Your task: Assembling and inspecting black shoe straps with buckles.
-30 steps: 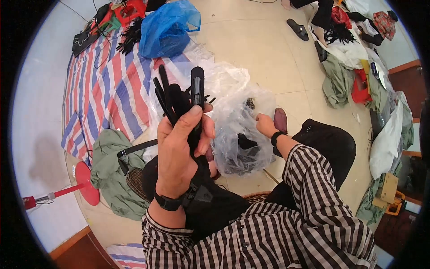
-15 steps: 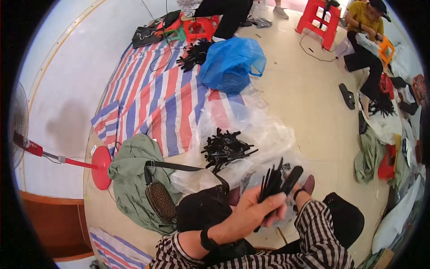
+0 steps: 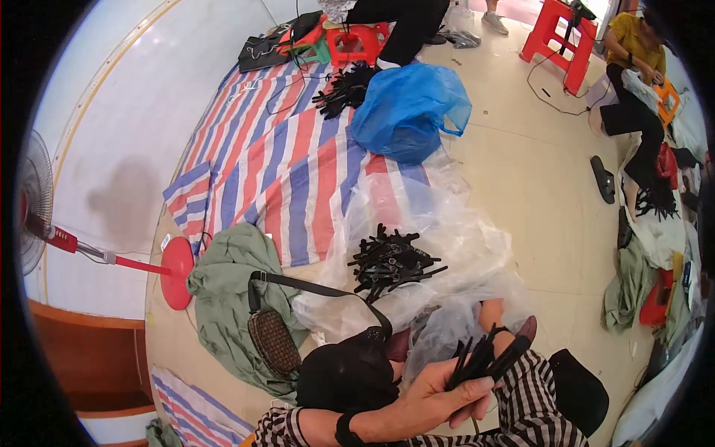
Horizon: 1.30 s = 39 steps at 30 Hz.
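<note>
My left hand [image 3: 439, 396] is closed round a bundle of slim black strips [image 3: 473, 363], with the thumb pressed across them; their exact kind does not show. My right hand [image 3: 491, 313] reaches past the bundle, down by a crumpled clear plastic bag [image 3: 447, 328]. Its fingers are hidden, so I cannot see whether they hold anything. Beyond my hands, a pile of similar black pieces [image 3: 391, 261] lies on clear plastic sheeting [image 3: 477, 249].
A brown patterned pouch [image 3: 274, 341] rests on green cloth [image 3: 231, 276] at left, beside a red-based fan [image 3: 177, 274]. A blue plastic bag [image 3: 410, 112] sits on a striped sheet [image 3: 298, 179]. Another person [image 3: 633, 52] sits at far right near a red stool [image 3: 560, 41].
My right hand has moved away from beside the bundle, out toward the clear bag. My left hand, still gripping the strips, is lower in view. The whole view has shifted slightly.
</note>
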{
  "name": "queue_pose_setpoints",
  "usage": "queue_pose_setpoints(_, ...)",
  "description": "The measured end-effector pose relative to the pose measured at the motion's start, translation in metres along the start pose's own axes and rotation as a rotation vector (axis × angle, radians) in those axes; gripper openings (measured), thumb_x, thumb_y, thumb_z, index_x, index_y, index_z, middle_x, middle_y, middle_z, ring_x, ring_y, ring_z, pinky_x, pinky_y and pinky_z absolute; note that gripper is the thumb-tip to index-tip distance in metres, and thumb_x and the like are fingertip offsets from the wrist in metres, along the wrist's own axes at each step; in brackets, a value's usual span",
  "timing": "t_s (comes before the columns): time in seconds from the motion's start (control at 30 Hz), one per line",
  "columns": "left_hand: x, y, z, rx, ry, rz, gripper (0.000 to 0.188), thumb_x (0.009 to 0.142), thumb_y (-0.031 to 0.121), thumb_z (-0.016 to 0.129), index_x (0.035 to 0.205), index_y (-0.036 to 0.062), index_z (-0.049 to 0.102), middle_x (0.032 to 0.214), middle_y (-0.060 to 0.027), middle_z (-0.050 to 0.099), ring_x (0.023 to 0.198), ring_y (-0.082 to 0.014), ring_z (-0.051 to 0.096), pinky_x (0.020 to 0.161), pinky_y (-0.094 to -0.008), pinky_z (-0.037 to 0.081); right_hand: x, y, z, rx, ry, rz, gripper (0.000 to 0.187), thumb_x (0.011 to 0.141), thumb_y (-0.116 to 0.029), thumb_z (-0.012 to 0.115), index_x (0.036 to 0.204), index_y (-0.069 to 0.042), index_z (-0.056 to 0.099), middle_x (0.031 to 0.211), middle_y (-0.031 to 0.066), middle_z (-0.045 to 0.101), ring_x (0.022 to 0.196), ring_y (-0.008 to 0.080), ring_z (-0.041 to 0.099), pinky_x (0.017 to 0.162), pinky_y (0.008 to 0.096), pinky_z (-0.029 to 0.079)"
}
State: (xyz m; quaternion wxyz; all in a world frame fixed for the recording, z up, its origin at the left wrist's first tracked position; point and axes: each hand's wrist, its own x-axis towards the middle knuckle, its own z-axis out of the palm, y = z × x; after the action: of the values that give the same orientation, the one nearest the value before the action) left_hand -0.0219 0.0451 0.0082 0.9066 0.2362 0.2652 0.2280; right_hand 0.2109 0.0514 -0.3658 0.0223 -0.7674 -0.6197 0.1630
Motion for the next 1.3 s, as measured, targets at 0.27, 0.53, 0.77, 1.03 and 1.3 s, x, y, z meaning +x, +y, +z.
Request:
queue_pose_setpoints(0.27,0.001,0.005,0.005,0.024,-0.004,-0.033,0.025,0.094,0.024,0.045,0.108,0.0038,0.049,0.068,-0.0012,0.052,0.048,-0.0042,0.041,0.045,-0.0181,0.032,-0.003,0.044,0.071,0.405,0.226,-0.066,0.024,0.075,-0.009,0.059,0.096,0.003,0.055,0.094,0.0236,0.055,0.083,0.0406,0.052,0.071,0.0446,0.042)
queue_pose_setpoints(0.53,0.0,0.003,0.005,0.1,-0.002,0.017,0.019,0.091,0.023,0.049,0.086,0.0057,0.053,0.069,-0.0005,0.056,0.048,-0.0039,0.043,0.042,-0.0184,0.03,0.018,0.08,0.038,1.443,-0.182,0.679,0.02,0.083,-0.015,0.051,0.095,0.0,0.056,0.067,0.0133,0.057,0.053,0.0205,0.055,0.041,0.0339,0.038)
queue_pose_setpoints(0.77,0.001,-0.002,0.006,0.106,0.0,0.052,0.028,0.091,0.022,0.048,0.114,0.0043,0.048,0.068,-0.0021,0.054,0.047,-0.0047,0.042,0.042,-0.018,0.031,-0.007,0.047,-0.001,1.433,-0.268,0.502,0.022,0.084,-0.02,0.05,0.094,-0.001,0.056,0.065,0.0114,0.056,0.051,0.0185,0.052,0.04,0.0321,0.037)
queue_pose_setpoints(1.03,0.006,-0.004,0.009,0.137,-0.013,0.046,0.024,0.09,0.021,0.049,0.108,0.0038,0.048,0.068,-0.0023,0.055,0.046,-0.0049,0.042,0.041,-0.0185,0.03,-0.031,0.035,-0.02,1.456,-0.37,0.336,0.024,0.085,-0.025,0.049,0.093,-0.003,0.057,0.063,0.0092,0.055,0.049,0.0162,0.05,0.039,0.03,0.034)
queue_pose_setpoints(1.3,0.011,0.0,0.008,0.187,-0.003,-0.015,0.018,0.09,0.022,0.049,0.092,0.0042,0.052,0.069,-0.0026,0.056,0.047,-0.0043,0.043,0.041,-0.0185,0.03,-0.055,0.036,-0.034,1.507,-0.461,0.194,0.027,0.086,-0.03,0.048,0.092,-0.005,0.057,0.061,0.007,0.054,0.047,0.014,0.047,0.038,0.028,0.032)
